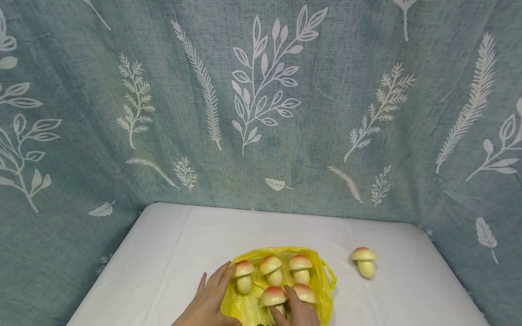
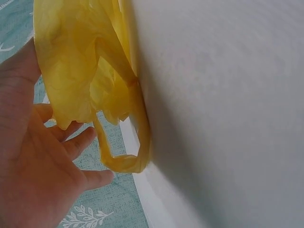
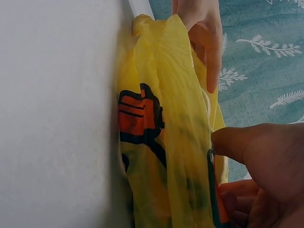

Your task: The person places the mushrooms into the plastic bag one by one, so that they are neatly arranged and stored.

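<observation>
A yellow plastic bag (image 1: 281,250) lies spread wide at the table's near edge, with several toy mushrooms with red-tinged caps inside. My right hand (image 1: 301,312) reaches in and pinches one toy mushroom (image 1: 273,296) between thumb and fingers. Beside that hand is another mushroom (image 1: 303,293), partly hidden by it. My left hand (image 1: 210,296) rests at the bag's left side, fingers spread near a mushroom (image 1: 244,269). In the left wrist view the left hand's thumb touches the bag (image 2: 71,61), and its fingers extend past the bag's edge.
One more toy mushroom (image 1: 364,261) lies on the white table (image 1: 183,244), to the right of the bag. A loop handle (image 1: 331,274) sticks out from the bag's right side. Green curtains (image 1: 261,181) with white leaf prints stand behind and at both sides.
</observation>
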